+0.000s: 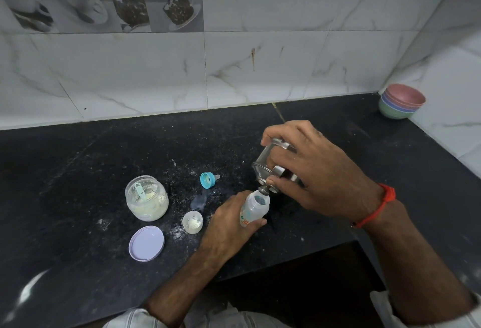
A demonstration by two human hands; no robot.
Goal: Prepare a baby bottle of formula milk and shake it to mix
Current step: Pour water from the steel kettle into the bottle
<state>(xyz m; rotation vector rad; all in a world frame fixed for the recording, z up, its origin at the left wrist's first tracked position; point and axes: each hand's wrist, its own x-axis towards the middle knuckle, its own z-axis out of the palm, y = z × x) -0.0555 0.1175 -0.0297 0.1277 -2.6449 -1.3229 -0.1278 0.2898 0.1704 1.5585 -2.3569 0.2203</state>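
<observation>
The left hand (pixel 229 219) wraps the small clear plastic baby bottle (pixel 253 209), open-mouthed, on the black stone counter (pixel 78 223); the right hand (pixel 320 174) grips a tilted glass-and-steel dispenser (pixel 273 163), its spout seemingly touching the bottle's rim.

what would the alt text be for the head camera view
The right hand tips a steel-and-glass dispenser, spout down, over the open baby bottle held by the left hand on a black counter. Nearby: an open powder jar, its lilac lid and the blue teat cap.
</observation>
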